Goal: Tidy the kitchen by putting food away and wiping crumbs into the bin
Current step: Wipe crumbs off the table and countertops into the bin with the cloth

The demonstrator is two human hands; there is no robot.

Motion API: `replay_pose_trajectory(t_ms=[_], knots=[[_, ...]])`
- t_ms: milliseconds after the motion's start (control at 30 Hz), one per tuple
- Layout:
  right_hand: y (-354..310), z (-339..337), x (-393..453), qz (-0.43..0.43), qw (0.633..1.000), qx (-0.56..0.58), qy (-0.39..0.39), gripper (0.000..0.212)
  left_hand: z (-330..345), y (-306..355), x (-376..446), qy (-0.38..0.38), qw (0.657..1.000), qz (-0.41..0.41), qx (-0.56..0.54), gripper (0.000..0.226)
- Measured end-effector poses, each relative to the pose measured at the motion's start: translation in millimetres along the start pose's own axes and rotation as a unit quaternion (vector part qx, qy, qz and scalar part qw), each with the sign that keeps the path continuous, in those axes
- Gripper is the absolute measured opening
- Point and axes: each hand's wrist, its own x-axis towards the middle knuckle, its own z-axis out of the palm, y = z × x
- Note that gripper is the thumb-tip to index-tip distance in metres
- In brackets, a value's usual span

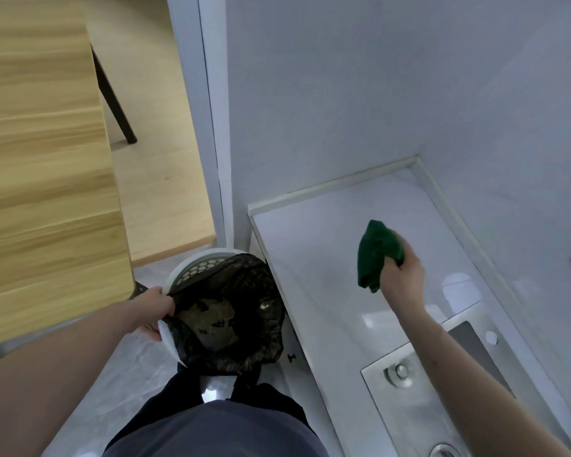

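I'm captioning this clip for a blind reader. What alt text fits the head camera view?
Seen from above, a person's left hand grips the rim of a white bin lined with a black bag, held beside a white counter. The right hand holds a bunched green cloth over the counter. A wooden table stands at left.

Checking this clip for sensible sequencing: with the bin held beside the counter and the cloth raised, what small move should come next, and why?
Probably lower the bunched green cloth onto the white countertop and sweep towards its left edge. The right hand grips the cloth above the surface, while the left hand holds the white perforated bin with black liner beside and below that edge, placed to catch crumbs.
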Motion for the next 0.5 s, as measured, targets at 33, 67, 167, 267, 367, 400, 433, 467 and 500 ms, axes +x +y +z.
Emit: replay_pose_trajectory(t_ms=[33,67,167,267,367,400,433,467,500], knots=[[8.0,-12.4,13.1,-0.001,1.0,-0.015,0.02,0.07,-0.5,1.1,0.4,0.0,1.0,0.002,-0.001,0.019],[16.9,-23.3,26.5,-0.004,0.999,-0.036,0.038,0.072,-0.4,1.4,1.4,0.005,1.0,0.004,-0.001,0.019],[42.9,-49.6,64.6,0.003,0.99,-0.107,0.091,0.076,0.1,2.3,1.5,0.013,1.0,0.001,-0.003,0.02],[74.5,-68.5,102.3,0.027,0.979,-0.164,0.115,0.074,0.8,2.1,3.9,0.018,1.0,-0.005,-0.008,0.021],[103.3,-76.9,129.2,0.062,0.972,-0.202,0.101,0.075,1.8,2.4,6.6,0.023,1.0,-0.012,-0.008,0.022],[110.7,-75.2,134.7,0.08,0.971,-0.211,0.084,0.076,2.0,2.1,6.8,0.025,1.0,-0.013,-0.01,0.022],[117.7,-70.4,138.2,0.097,0.968,-0.225,0.057,0.077,2.8,2.2,6.8,0.026,0.999,-0.014,-0.014,0.023],[124.3,-62.9,141.0,0.116,0.964,-0.239,0.025,0.078,2.9,2.6,7.8,0.027,0.999,-0.014,-0.019,0.024],[130.8,-53.1,142.0,0.131,0.958,-0.256,-0.004,0.078,3.7,2.3,8.7,0.026,0.999,-0.016,-0.023,0.025]])
